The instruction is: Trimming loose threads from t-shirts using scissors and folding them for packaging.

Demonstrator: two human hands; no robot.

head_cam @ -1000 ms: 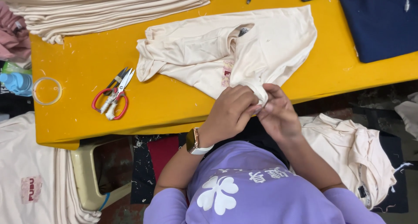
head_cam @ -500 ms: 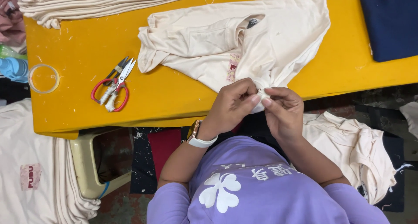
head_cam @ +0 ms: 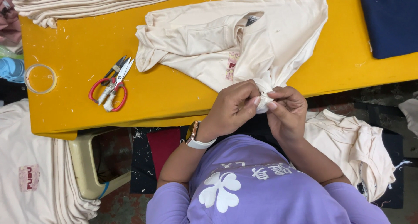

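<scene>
A cream T-shirt (head_cam: 226,45) lies crumpled on the yellow table (head_cam: 78,111), its lower corner hanging over the front edge. My left hand (head_cam: 233,108) and my right hand (head_cam: 285,108) meet at that bunched corner, both pinching the fabric between thumb and fingers. A watch with a white strap sits on my left wrist. Red-handled thread snips (head_cam: 109,84) lie on the table to the left, apart from my hands.
A stack of folded cream shirts (head_cam: 87,2) fills the table's back left. Dark blue fabric (head_cam: 387,19) lies at the back right. A clear tape ring (head_cam: 40,78) sits near the left edge. More cream shirts lie lower left (head_cam: 30,176) and right (head_cam: 348,150), beside a beige stool (head_cam: 87,163).
My hands have shifted slightly right along the table edge with the shirt's corner. The view has moved closer and a little left.
</scene>
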